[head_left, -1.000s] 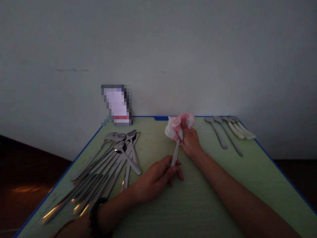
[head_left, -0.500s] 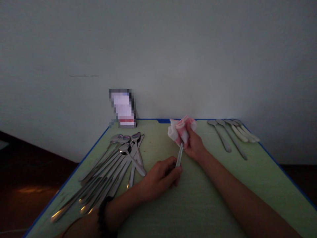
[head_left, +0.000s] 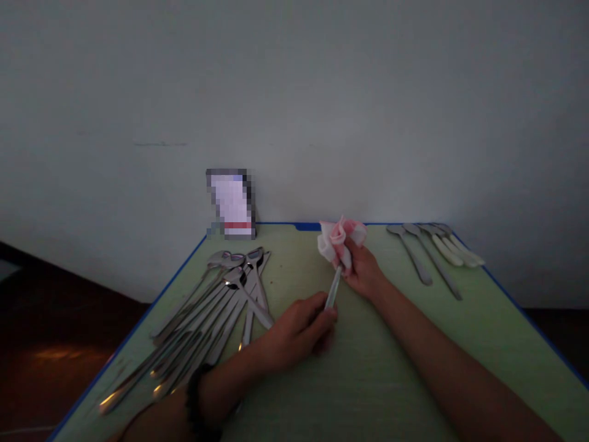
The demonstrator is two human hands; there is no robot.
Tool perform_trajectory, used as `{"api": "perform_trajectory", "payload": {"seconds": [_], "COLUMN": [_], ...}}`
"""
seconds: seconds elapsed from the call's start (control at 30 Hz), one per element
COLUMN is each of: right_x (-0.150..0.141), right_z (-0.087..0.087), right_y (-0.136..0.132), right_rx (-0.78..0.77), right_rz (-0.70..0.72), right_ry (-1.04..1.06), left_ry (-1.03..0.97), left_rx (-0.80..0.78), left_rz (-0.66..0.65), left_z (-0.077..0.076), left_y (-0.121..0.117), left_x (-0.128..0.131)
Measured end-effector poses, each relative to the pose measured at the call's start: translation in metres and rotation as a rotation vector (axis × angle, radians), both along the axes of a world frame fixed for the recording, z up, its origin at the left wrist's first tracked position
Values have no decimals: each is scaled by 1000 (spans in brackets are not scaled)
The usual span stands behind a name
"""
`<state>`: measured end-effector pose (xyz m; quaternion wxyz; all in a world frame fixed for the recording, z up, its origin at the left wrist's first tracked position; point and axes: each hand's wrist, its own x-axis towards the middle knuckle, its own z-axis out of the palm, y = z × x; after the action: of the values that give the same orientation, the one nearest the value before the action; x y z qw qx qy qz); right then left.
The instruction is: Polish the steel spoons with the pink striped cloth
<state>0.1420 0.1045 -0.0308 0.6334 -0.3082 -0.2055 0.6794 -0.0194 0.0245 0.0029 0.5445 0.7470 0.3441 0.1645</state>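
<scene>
My left hand [head_left: 306, 328] is closed round the lower end of a slim metal utensil [head_left: 334, 288] that slants up and away from me. Its far end is hidden inside a crumpled pink and white cloth [head_left: 338, 239], so I cannot tell its kind. That cloth is bunched in my right hand [head_left: 365, 270], whose fingers wrap round it and the covered end. To the left lies a loose pile of shiny metal cutlery [head_left: 211, 319], with several spoons and long handles overlapping. My left forearm passes over the near part of this pile.
Spoons [head_left: 416, 258] lie in a row at the back right, beside several pieces with cream handles [head_left: 453, 248]. A phone [head_left: 234, 202], blurred out, leans on the wall at the back left. The light green table [head_left: 377, 380] has a blue edge.
The view has shifted slightly, so everything sits a little lower and further right. My left fingers have curled in more round the handle. The cloth in my right hand has changed its folds.
</scene>
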Motion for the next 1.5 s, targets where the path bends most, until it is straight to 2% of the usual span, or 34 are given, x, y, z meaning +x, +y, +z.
{"api": "perform_trajectory", "payload": {"seconds": [0.1,0.2,0.27,0.37,0.47,0.57,0.67,0.87,1.13,1.33,1.5], "right_x": [0,-1,-1,0,0,-1,-3,-6,-6,-5,-2], "right_z": [2,3,2,3,4,4,5,5,0,0,-4], "right_y": [-1,-2,-3,-5,-7,-10,-14,-19,-19,-21,-21], "right_rx": [14,20,12,-15,-20,17,59,117,101,138,125], "right_rz": [1,32,38,84,144,154,191,243,245,241,274], "right_ry": [-1,-17,-13,-39,-107,-155,-170,-172,-304,-318,-450], "left_ry": [-68,-110,-98,-27,16,-18,-55,-1,2,-12,23], "left_rx": [-132,-172,-137,28,173,155,82,45,29,12,9], "left_rz": [64,86,85,97,173,315,378,385,282,241,248], "left_z": [-3,-7,-8,-7,-6,-8,-13,-17,-18,-18,-16], "left_y": [4,5,5,4,3,5,9,15,13,13,13], "left_x": [1,1,1,1,3,5,6,5,4,3,3]}}
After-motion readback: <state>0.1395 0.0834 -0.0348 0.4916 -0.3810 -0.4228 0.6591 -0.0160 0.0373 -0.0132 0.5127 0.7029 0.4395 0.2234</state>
